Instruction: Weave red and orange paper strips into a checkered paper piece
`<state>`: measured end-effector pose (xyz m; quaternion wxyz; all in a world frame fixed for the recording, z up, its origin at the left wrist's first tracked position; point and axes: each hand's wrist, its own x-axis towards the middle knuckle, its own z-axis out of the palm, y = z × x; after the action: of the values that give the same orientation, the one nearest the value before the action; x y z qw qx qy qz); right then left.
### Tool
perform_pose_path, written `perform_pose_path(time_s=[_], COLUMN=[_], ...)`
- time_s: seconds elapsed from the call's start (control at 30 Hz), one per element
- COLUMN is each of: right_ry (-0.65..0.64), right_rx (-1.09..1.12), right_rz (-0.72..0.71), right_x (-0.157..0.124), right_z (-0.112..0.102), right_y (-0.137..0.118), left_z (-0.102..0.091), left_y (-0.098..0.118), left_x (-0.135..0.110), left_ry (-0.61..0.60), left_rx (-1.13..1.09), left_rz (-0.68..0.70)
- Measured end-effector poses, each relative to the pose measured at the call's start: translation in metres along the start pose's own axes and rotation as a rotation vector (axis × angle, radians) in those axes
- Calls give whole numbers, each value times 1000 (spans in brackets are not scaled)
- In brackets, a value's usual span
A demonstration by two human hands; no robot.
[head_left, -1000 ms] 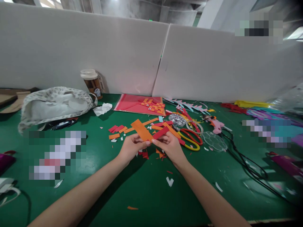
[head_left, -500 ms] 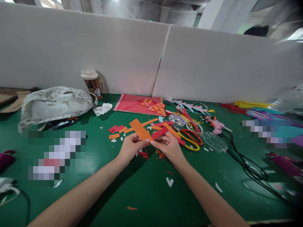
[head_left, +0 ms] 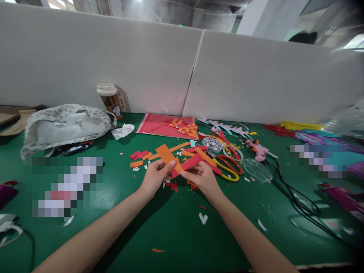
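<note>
My left hand (head_left: 155,177) pinches the near end of a wide orange paper strip (head_left: 166,154) that slants away to the upper left. My right hand (head_left: 202,178) pinches a red paper strip (head_left: 191,162) that crosses under the orange one. Both hands meet over the green table (head_left: 176,223), just above a scatter of red and orange scraps (head_left: 142,155). Red-and-yellow scissors (head_left: 227,167) lie right of my right hand.
A pink sheet with a woven orange-red paper figure (head_left: 170,126) lies at the back. A patterned cloth bag (head_left: 64,127) and a lidded drink cup (head_left: 109,98) stand at the left. A pink glue gun (head_left: 257,148) with a black cord (head_left: 295,197), tape ring and coloured papers lie right.
My left thumb has slid forward up the orange strip, and the red strip has tucked a little further in beneath it. Both hands stay in the same place.
</note>
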<state>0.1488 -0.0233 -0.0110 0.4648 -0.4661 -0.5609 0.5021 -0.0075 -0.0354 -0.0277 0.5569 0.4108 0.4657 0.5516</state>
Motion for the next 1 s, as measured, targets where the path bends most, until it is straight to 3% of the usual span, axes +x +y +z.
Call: perform_pose_path(time_s=[0.3, 0.5, 1.0], right_ry=[7, 56, 59], right_rx=[-9, 13, 44], right_rz=[-67, -51, -44], right_x=[1, 1, 1], right_z=[-3, -2, -1], right_y=[-2, -3, -1], left_z=[3, 6, 8], left_y=[7, 8, 8], left_x=[-3, -4, -4], left_ry=[8, -137, -155], left_rx=[14, 19, 32], left_rz=[-21, -73, -58])
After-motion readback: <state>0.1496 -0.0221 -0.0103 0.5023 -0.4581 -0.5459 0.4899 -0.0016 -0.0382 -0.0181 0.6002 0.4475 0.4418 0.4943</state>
